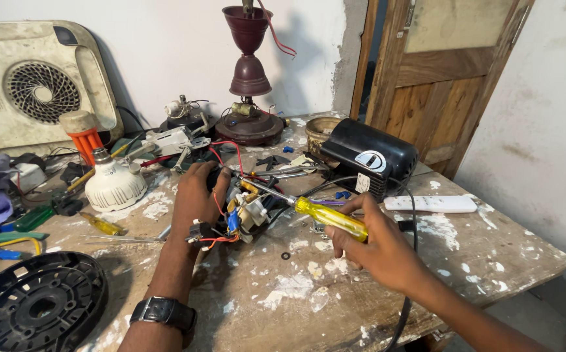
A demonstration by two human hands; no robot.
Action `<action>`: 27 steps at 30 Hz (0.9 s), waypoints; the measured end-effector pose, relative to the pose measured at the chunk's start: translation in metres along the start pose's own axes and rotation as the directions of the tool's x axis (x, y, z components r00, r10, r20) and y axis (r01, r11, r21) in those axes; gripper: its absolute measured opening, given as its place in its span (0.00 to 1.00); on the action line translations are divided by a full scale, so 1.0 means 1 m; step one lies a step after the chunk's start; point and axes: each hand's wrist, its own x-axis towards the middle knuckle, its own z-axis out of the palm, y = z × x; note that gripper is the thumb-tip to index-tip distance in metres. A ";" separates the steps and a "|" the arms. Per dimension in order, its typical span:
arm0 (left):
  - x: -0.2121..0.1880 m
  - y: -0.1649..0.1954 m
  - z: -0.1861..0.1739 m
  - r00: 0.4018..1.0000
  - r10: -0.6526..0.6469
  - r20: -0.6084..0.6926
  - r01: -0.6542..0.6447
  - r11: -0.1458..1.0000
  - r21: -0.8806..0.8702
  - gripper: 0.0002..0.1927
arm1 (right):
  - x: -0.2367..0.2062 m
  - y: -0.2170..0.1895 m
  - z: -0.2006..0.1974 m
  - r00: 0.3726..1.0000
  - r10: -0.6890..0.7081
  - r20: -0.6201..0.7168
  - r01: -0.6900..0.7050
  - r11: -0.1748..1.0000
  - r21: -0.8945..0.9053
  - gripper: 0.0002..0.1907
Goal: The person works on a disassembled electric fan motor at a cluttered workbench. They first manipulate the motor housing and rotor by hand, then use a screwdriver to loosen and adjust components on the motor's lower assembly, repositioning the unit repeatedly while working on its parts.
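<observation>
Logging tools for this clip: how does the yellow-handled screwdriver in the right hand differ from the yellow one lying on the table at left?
The held screwdriver is in the right hand, tip on the wired assembly; the lying screwdriver rests untouched on the table. The held one looks larger, its long metal shaft showing; the lying one looks shorter. Both have translucent yellow handles.

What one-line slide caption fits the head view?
Left hand steadies a wired part while right hand works a yellow screwdriver into it on a cluttered bench.
</observation>
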 end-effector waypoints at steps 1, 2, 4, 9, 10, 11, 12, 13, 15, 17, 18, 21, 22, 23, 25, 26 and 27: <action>0.000 0.000 -0.001 1.000 0.007 -0.003 -0.007 1.000 -0.001 0.22 | -0.002 0.002 0.003 0.966 -0.251 -0.056 0.228 0.937 -0.265 0.19; 0.000 0.000 -0.001 1.000 0.013 -0.004 -0.013 1.000 -0.004 0.21 | -0.004 0.003 0.005 0.871 -0.489 -0.042 0.400 0.757 -0.517 0.18; 0.001 0.001 -0.001 1.000 0.003 0.002 -0.003 1.000 -0.014 0.21 | -0.005 0.003 0.010 0.911 -0.398 -0.111 0.290 0.807 -0.514 0.15; 0.000 0.002 -0.002 1.000 0.001 0.001 -0.001 1.000 0.006 0.20 | 0.005 -0.010 0.009 0.994 0.061 -0.090 -0.066 0.997 -0.044 0.17; 0.000 0.001 -0.004 1.000 0.009 -0.002 -0.009 1.000 0.009 0.20 | 0.008 -0.013 0.000 0.955 0.243 0.167 -0.289 0.887 0.360 0.22; 0.000 0.001 -0.004 1.000 0.015 -0.001 -0.015 1.000 0.007 0.20 | 0.007 -0.015 -0.005 0.841 0.288 0.458 -0.535 0.572 0.622 0.28; 0.000 0.002 -0.003 1.000 0.027 -0.003 -0.027 1.000 0.001 0.20 | 0.004 -0.016 -0.007 0.827 0.414 0.381 -0.562 0.610 0.558 0.28; 0.002 0.002 -0.002 1.000 0.018 -0.005 -0.018 1.000 -0.009 0.20 | 0.003 -0.017 -0.005 0.808 0.517 0.283 -0.584 0.644 0.493 0.28; 0.001 0.002 -0.002 1.000 -0.011 -0.002 0.010 1.000 -0.022 0.21 | 0.000 -0.018 -0.001 0.809 0.566 0.160 -0.579 0.718 0.385 0.26; 0.001 0.002 -0.001 1.000 0.001 -0.005 -0.001 1.000 0.002 0.20 | -0.001 -0.018 0.004 0.868 0.477 0.140 -0.496 0.815 0.299 0.28; 0.000 0.002 -0.002 1.000 0.005 -0.003 -0.005 1.000 0.017 0.20 | -0.002 -0.018 0.007 0.911 0.407 0.073 -0.412 0.883 0.226 0.27; 0.000 0.001 -0.002 0.999 0.024 -0.021 -0.024 1.000 -0.006 0.21 | -0.005 -0.015 0.010 0.996 0.042 -0.078 -0.044 0.998 -0.032 0.24; 0.000 0.000 -0.001 1.000 0.008 -0.009 -0.008 1.000 -0.016 0.21 | -0.006 -0.013 0.010 0.983 -0.160 -0.089 0.148 0.981 -0.125 0.21; 0.001 0.000 0.000 1.000 -0.010 0.002 0.010 1.000 -0.026 0.21 | -0.007 -0.011 0.010 0.932 -0.355 -0.078 0.332 0.918 -0.217 0.18; 0.001 -0.002 0.000 1.000 -0.012 0.006 0.012 1.000 -0.015 0.21 | -0.011 -0.005 0.012 0.894 -0.446 -0.054 0.372 0.802 -0.467 0.16; 0.001 -0.002 0.000 1.000 0.005 -0.001 -0.005 1.000 0.001 0.21 | -0.012 -0.001 0.012 0.873 -0.487 -0.033 0.380 0.720 -0.580 0.15; 0.001 -0.003 0.001 1.000 0.024 -0.007 -0.024 1.000 0.016 0.21 | -0.011 0.002 0.014 0.841 -0.540 -0.023 0.400 0.650 -0.646 0.15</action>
